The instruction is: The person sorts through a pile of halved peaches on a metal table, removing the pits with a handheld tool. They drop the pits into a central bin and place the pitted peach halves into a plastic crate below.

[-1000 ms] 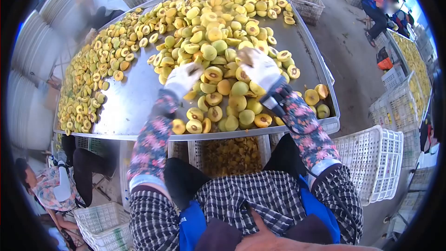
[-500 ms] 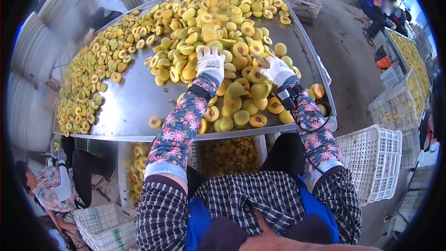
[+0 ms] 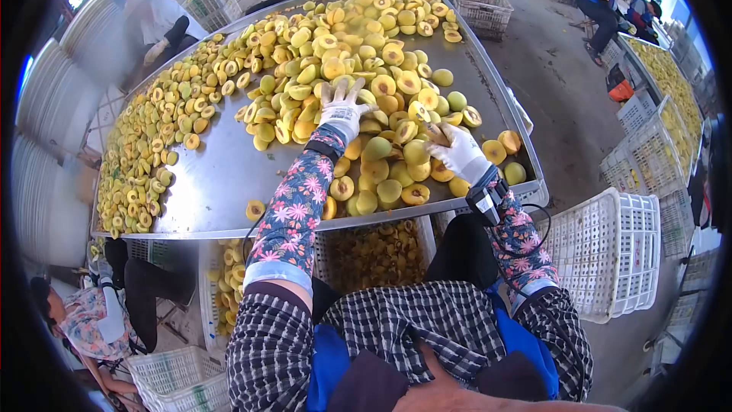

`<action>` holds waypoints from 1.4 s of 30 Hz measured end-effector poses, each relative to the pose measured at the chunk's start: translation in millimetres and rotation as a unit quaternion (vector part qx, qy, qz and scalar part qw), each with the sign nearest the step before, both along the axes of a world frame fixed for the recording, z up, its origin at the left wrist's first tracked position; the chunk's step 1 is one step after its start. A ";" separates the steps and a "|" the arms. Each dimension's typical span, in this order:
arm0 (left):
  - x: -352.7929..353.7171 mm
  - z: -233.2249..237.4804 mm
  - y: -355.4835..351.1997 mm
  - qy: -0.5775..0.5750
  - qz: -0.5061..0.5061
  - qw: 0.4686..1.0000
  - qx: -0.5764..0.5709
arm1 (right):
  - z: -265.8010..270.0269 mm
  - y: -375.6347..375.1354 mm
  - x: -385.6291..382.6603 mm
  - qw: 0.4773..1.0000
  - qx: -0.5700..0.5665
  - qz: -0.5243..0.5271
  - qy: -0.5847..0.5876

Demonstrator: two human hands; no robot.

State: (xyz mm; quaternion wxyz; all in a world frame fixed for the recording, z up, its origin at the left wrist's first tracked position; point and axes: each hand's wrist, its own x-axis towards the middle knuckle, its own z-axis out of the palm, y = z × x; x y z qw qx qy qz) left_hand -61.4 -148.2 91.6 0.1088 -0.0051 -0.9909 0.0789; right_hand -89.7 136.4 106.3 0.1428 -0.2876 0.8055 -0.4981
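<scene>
Heaped on the metal table (image 3: 229, 172) are many halved yellow-green peaches (image 3: 305, 95), some showing brown hollows at the pit. My left hand (image 3: 343, 113), in a white glove with stained fingertips, rests on the near part of the heap with its fingers spread over the fruit. To its right, my right hand (image 3: 457, 151), also gloved, is low over the peach halves near the table's right side. Its fingers are curled inward around something narrow and brownish that I cannot make out.
Below the table edge stand a crate of dark pieces (image 3: 374, 255) and a crate of peach halves (image 3: 229, 290). A white plastic crate (image 3: 602, 255) is at my right, another crate (image 3: 480, 4) beyond the table. Co-workers sit at the far side, left and right.
My left hand has spread its fingers over the peaches. My right hand has shifted down toward me and curled its fingers. The view has tilted slightly.
</scene>
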 end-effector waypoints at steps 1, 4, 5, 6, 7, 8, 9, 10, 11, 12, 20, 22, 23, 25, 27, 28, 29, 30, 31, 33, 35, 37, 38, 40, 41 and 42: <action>-2.4 -0.1 1.6 -0.001 -0.001 1.000 -0.023 | -3.8 3.5 2.6 1.000 0.001 -0.003 0.003; -9.1 4.0 4.3 -0.003 -0.019 0.999 -0.026 | -16.6 13.3 9.3 0.999 0.014 -0.014 0.039; -11.2 6.3 5.1 -0.014 -0.023 0.999 -0.030 | -19.2 17.3 13.6 0.999 0.014 -0.017 0.043; -12.5 7.9 5.7 -0.013 -0.024 0.999 -0.029 | -18.0 20.3 19.4 0.999 -0.038 -0.006 -0.009; -12.7 9.0 6.4 -0.010 -0.027 0.999 -0.029 | -15.2 23.1 23.9 0.994 -0.090 0.006 -0.061; -12.7 9.2 6.6 -0.023 -0.019 0.999 -0.036 | -8.4 31.9 26.8 1.000 -0.024 0.012 -0.011; -13.0 8.4 5.7 -0.037 -0.011 0.998 -0.043 | -8.6 35.9 29.0 1.000 -0.023 0.010 -0.009; -13.2 6.6 3.2 -0.036 -0.007 0.999 -0.033 | -10.3 40.1 31.3 1.000 0.008 0.000 0.016; -13.0 4.6 1.6 -0.035 -0.006 0.999 -0.033 | -12.6 43.4 33.5 0.998 0.038 -0.010 0.039; -9.9 6.2 2.1 -0.027 0.004 1.000 -0.001 | -15.4 45.8 35.1 1.000 -0.007 -0.005 -0.028; 39.1 16.9 -12.6 0.095 0.000 0.947 0.307 | -8.3 60.1 47.9 0.998 -0.011 -0.002 -0.064; 72.7 28.2 -3.4 0.128 -0.017 0.889 0.440 | -7.4 57.4 53.4 0.995 -0.040 0.010 -0.094; 87.1 26.8 -2.0 0.121 0.003 0.864 0.488 | -5.0 54.3 57.1 0.988 -0.071 0.022 -0.136; 124.4 37.9 20.7 0.115 -0.003 0.790 0.602 | -24.1 44.2 59.8 0.979 -0.142 0.055 -0.137; 152.2 40.4 44.8 0.159 -0.097 0.785 0.591 | 8.8 27.1 82.4 0.982 -0.084 0.039 -0.164; 169.2 50.8 58.5 0.110 -0.050 0.806 0.579 | 20.5 18.5 91.9 0.970 -0.102 0.065 -0.212; 179.2 52.8 67.6 0.102 -0.075 0.813 0.568 | 17.0 9.1 98.2 0.955 -0.128 0.099 -0.249; 186.0 53.3 74.0 0.093 -0.081 0.832 0.541 | 20.2 -1.6 107.1 0.948 -0.140 0.111 -0.263; 193.1 51.7 78.4 0.085 -0.086 0.849 0.514 | 23.0 -10.1 117.4 0.941 -0.151 0.122 -0.277; 202.7 45.2 81.6 0.076 -0.072 0.834 0.541 | 19.9 -18.2 131.3 0.924 -0.162 0.142 -0.316; 211.0 35.4 87.6 0.069 -0.060 0.819 0.567 | -5.8 -26.4 145.1 0.920 -0.197 0.135 -0.310; 216.6 18.4 102.1 0.124 -0.055 0.520 0.843 | -4.8 -28.3 161.7 0.897 -0.249 0.099 -0.353; 220.1 10.0 108.9 0.114 -0.092 0.430 0.891 | 1.2 -27.0 167.7 0.894 -0.250 0.101 -0.357; 221.3 -8.5 124.9 0.112 -0.129 0.298 0.939 | -22.1 -39.1 173.5 0.888 -0.279 0.105 -0.349; 221.0 -20.9 132.2 0.106 -0.109 0.249 0.957 | -33.5 -42.9 176.6 0.882 -0.308 0.108 -0.340; 213.5 -19.4 142.4 0.158 -0.044 0.380 0.910 | -31.0 -42.9 180.0 0.882 -0.307 0.110 -0.341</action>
